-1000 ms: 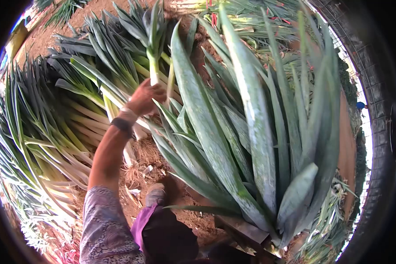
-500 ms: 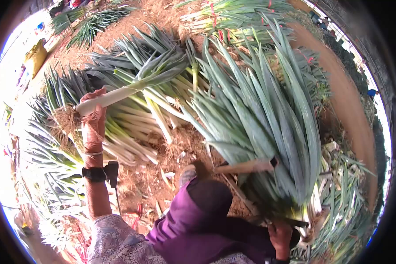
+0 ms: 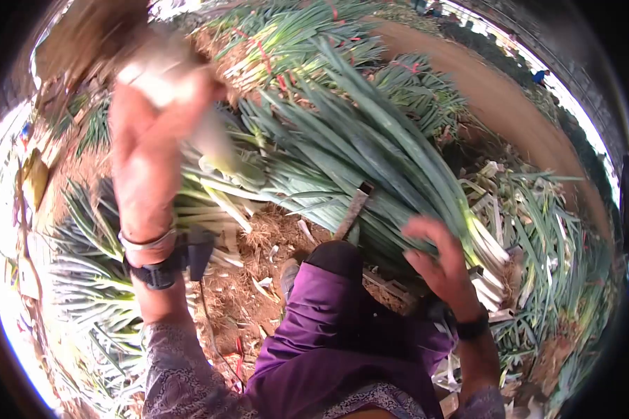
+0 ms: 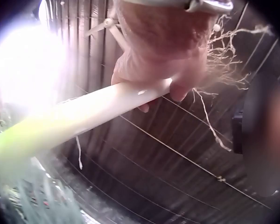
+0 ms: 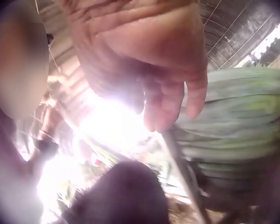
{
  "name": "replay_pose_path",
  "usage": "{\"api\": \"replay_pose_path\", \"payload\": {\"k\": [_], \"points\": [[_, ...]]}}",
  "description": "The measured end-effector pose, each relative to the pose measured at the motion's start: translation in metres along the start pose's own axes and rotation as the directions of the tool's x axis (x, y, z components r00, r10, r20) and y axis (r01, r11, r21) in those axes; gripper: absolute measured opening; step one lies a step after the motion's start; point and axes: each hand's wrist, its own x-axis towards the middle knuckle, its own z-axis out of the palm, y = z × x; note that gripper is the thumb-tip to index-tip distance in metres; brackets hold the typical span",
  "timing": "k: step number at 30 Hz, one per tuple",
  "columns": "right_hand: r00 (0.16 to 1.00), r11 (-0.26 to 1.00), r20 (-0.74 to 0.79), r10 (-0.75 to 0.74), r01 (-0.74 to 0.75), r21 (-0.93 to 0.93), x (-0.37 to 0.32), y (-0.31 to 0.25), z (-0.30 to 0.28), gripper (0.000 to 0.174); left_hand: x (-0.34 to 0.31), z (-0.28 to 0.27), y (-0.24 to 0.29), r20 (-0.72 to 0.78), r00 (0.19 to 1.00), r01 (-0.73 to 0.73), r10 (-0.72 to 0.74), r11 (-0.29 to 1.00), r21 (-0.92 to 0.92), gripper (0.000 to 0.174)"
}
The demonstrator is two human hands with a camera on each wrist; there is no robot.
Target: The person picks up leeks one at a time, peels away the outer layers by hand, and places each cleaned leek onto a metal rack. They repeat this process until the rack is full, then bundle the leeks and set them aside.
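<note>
High at the upper left of the head view, the left hand [image 3: 147, 146] grips the white stem of a leek [image 3: 213, 143], blurred, its root end up. In the left wrist view the fingers of that hand [image 4: 163, 65] curl round the pale stem [image 4: 98, 107], with thin roots [image 4: 224, 60] hanging beyond. The right hand [image 3: 437, 262], empty, has its fingers apart beside a pile of large leeks [image 3: 370, 153], whose white ends [image 3: 486, 255] lie at its right. In the right wrist view the right hand's fingers [image 5: 163, 102] hang down beside the green leaves [image 5: 238, 112].
A metal bar [image 3: 354, 209] sticks up by the large leeks. More leeks [image 3: 84, 258] lie on the soil at left, tied bundles [image 3: 279, 52] at the top, and loose leaves [image 3: 559, 244] at right. The person's purple-clad knee [image 3: 321, 286] is in the middle.
The left hand took hold of a leek among the left pile, then raised it towards the camera. The right hand has moved up and left from the leeks' white ends.
</note>
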Motion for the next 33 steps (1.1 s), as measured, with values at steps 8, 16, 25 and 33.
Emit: {"api": "replay_pose_path", "payload": {"k": [8,16,25,33], "points": [[0.986,0.324,-0.048,0.161,-0.007,0.946,0.02,0.03,0.047,0.049,-0.022,0.203,0.018,0.673,0.639,-0.352,0.371,0.92,-0.173,0.043],[0.751,0.085,-0.398,0.527,0.419,0.904,-0.066,0.024,-0.048,0.025,-0.124,0.191,-0.055,0.444,0.877,-0.412,0.182,0.759,0.504,0.069],[0.609,0.036,-0.407,0.68,0.528,0.849,-0.18,0.004,-0.062,0.043,-0.231,0.22,-0.082,0.617,0.763,-0.594,0.193,0.585,0.552,0.073],[0.24,0.205,-0.137,0.961,-0.286,0.936,-0.282,-0.004,-0.037,0.046,-0.26,0.241,-0.085,0.782,0.612,-0.635,0.114,0.66,0.401,0.042]]}}
